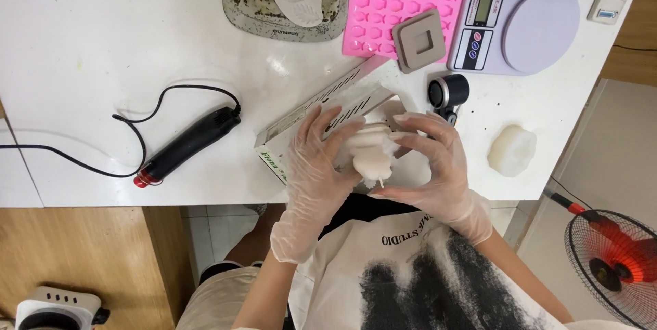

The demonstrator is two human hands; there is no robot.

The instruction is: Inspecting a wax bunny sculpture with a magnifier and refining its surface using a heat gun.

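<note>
Heat gun (186,145) lies on the left of the white counter (82,49). Near the middle edge, left hand (316,166) and right hand (428,162), both gloved, grip a white candle (371,154) between them over a box (328,108). Far right sits a scale (517,25), with a white lump (512,150) nearer.

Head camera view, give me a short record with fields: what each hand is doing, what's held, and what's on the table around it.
left hand: gloved, fingers wrapped on the white wax figure
right hand: gloved, cupping the same figure from the other side
under hands: a long white box
left of hands: black heat tool with cord
right of hands: white lump
far edge: pink mould, grey square mould, kitchen scale
surface: white table
</note>
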